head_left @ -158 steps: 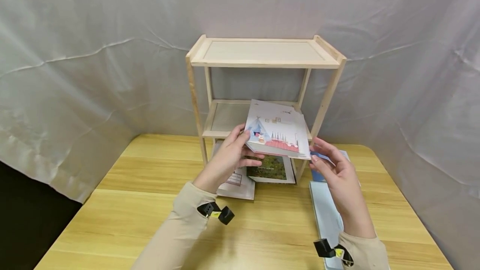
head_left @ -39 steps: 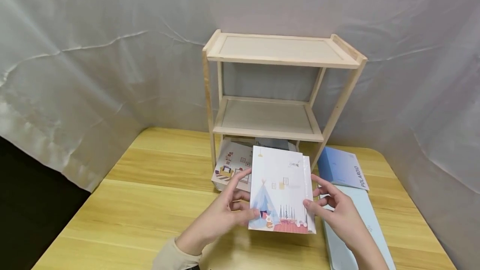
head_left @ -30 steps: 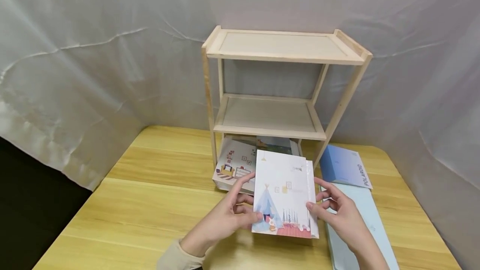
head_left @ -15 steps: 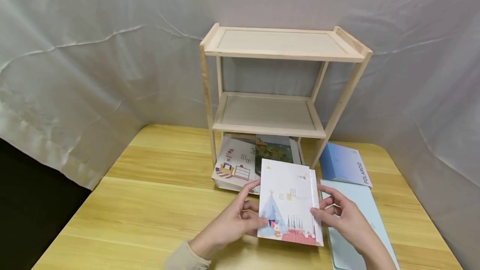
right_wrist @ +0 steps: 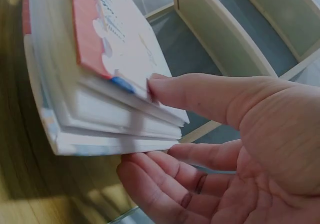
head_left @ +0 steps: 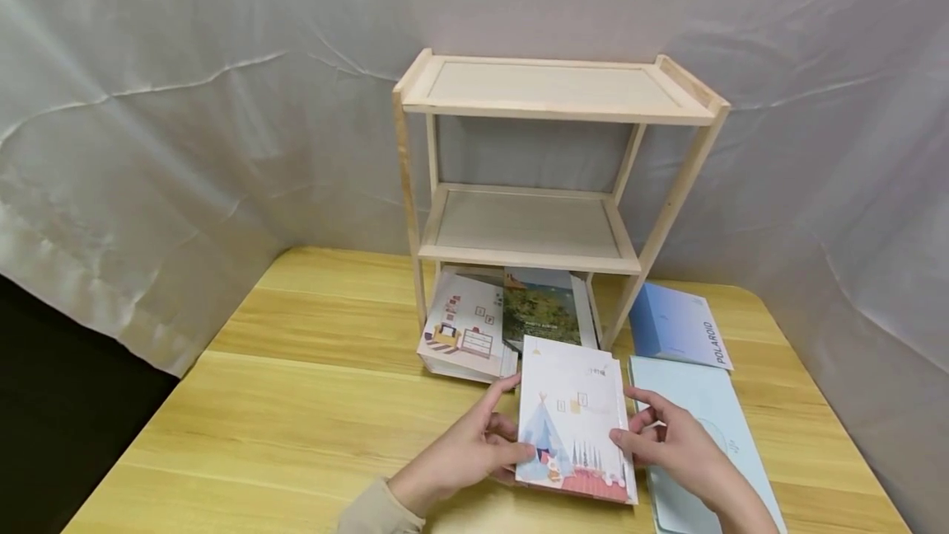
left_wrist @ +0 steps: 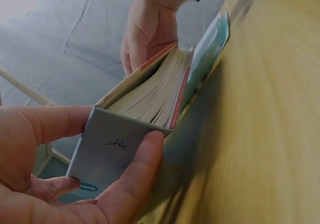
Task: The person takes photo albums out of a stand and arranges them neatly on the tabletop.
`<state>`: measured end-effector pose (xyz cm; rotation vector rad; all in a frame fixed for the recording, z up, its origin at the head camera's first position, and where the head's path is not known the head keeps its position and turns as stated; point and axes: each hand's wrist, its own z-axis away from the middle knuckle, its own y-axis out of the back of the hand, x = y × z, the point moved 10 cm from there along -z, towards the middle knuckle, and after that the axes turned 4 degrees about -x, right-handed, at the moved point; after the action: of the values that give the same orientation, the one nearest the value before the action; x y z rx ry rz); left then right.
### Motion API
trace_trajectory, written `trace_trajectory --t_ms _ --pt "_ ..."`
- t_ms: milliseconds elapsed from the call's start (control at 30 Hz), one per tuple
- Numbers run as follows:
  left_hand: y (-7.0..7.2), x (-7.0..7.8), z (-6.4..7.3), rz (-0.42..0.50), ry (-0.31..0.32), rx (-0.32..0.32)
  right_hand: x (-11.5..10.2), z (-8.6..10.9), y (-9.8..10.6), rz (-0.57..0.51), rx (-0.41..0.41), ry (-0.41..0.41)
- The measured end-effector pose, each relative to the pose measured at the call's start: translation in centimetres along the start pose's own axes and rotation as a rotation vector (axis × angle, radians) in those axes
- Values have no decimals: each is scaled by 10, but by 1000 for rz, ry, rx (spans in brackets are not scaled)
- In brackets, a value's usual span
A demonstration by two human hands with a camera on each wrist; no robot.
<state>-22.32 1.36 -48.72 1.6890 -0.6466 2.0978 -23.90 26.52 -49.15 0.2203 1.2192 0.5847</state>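
Both hands hold a thick white photo album with a blue tent and red floor drawn on its cover, low in front of the shelf. My left hand grips its spine side. In the left wrist view the thumb and fingers lie against the grey spine, and the page block shows fanned. Opposite, my right hand pinches the opening edge. The right wrist view has the thumb on the front cover and the fingers at the back cover's edge, with the pages slightly apart between the covers.
Behind stands a wooden shelf rack. On its bottom level lie a white album with furniture drawings and a dark photo album with foliage. To the right are a blue POLAROID album and a pale blue album.
The tent album has come from in front of the middle shelf down towards me, still between both hands. Over the last second it has slid slightly lower and right, uncovering more of the foliage album.
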Motion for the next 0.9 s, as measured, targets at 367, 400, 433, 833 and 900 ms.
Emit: trace_trajectory --t_ms 367,400,433,833,900 --pt "-1 -16 -3 24 62 -5 6 -2 -3 80 -3 -48" --pt "-2 -17 -3 25 69 -6 7 -2 -3 81 -7 -51" --pt "-2 -19 -2 27 77 -6 7 -3 -4 82 -10 -53" --pt "-3 -23 -3 28 82 -12 10 -4 -5 85 -33 -38" --pt "-4 -22 -2 29 86 -18 10 -3 -5 88 -38 -35"
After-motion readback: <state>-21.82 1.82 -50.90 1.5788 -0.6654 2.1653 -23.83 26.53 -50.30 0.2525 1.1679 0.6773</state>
